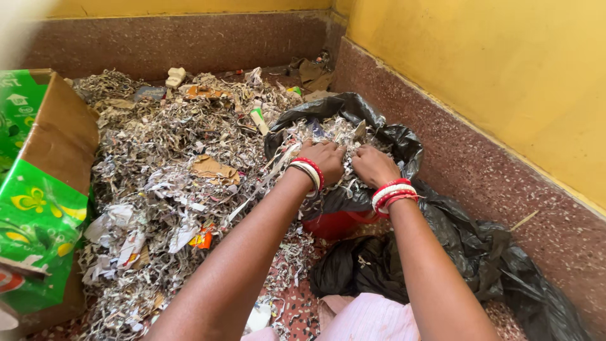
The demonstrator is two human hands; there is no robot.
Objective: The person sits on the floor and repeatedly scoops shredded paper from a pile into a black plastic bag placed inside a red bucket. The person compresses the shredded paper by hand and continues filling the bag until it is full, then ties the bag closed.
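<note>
Grip: both hands pressed down, fingers curled into shredded paper (328,136) at the mouth of a black plastic bag (385,142); left hand (325,161) and right hand (374,165) sit side by side, each clutching a wad of shreds.
Wrists: red and white bangles (392,192) on both arms.
Bag: its mouth is draped open over a red bucket (338,222), of which only part shows beneath the plastic; paper reaches the rim where the hands push.
Heap: a wide spread of shredded paper (170,177) lies on the speckled floor (492,183) to the left of the bag, mixed with torn brown card (213,169) and small bits of litter.
Corner: yellow wall (492,76) above a dark speckled skirting.
Box: a green printed carton (38,189) stands open at the left edge, just beside the heap.
Spare plastic: another crumpled black bag (499,271) lies by the right arm.
Progress: judged from the frame, the bag looks fairly full, yet most of the shreds remain loose on the floor, so the bulk of the gathering seems left to do.
</note>
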